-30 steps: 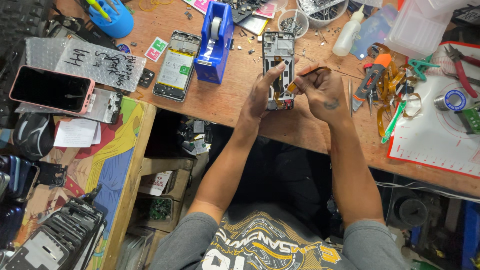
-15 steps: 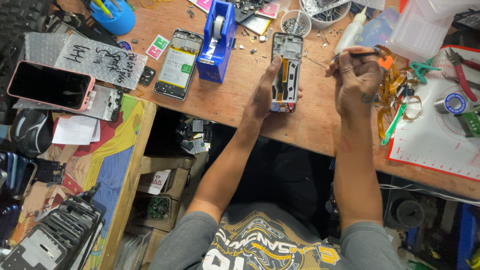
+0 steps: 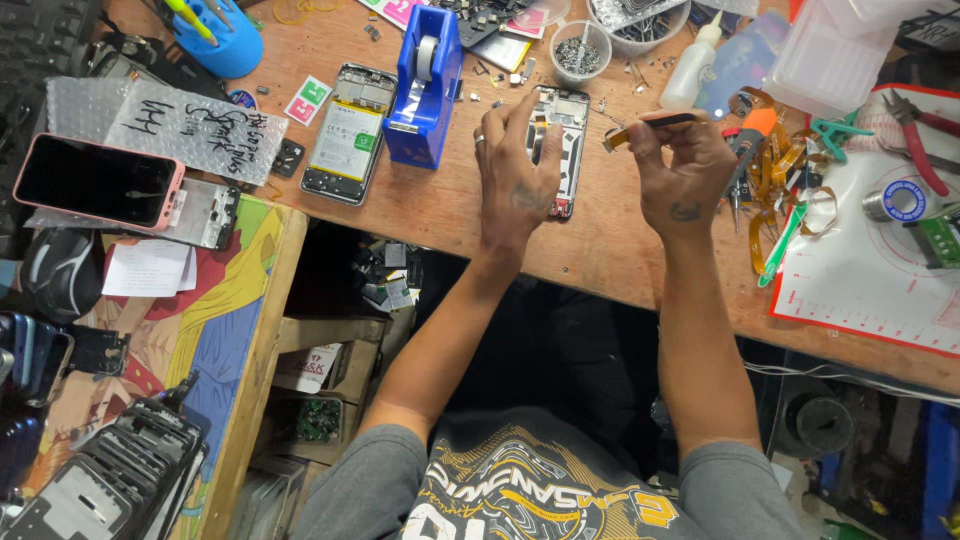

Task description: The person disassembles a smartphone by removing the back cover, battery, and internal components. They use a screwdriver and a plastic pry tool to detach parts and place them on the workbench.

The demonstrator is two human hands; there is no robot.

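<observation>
Both forearms rise from the bottom of the view, over a dark gap under the counter (image 3: 620,250) where little can be made out. The left hand (image 3: 515,180) lies palm down, fingers loosely curled, pinning an opened phone (image 3: 560,150) flat on the wood; the hand covers the phone's left edge and lower half, so its inside is only partly seen. The right hand (image 3: 680,175) hovers just right of the phone, fingers bunched and pinched on a thin orange flex strip (image 3: 650,125) held level above the counter; how the strip ends is too small to tell. Beyond the left hand, to its left, stands a blue tape dispenser (image 3: 425,85), with another opened phone (image 3: 345,135) further left. Beyond the right hand are a small white squeeze bottle (image 3: 695,62) and a clear plastic box (image 3: 830,55), cut off by the top edge.
</observation>
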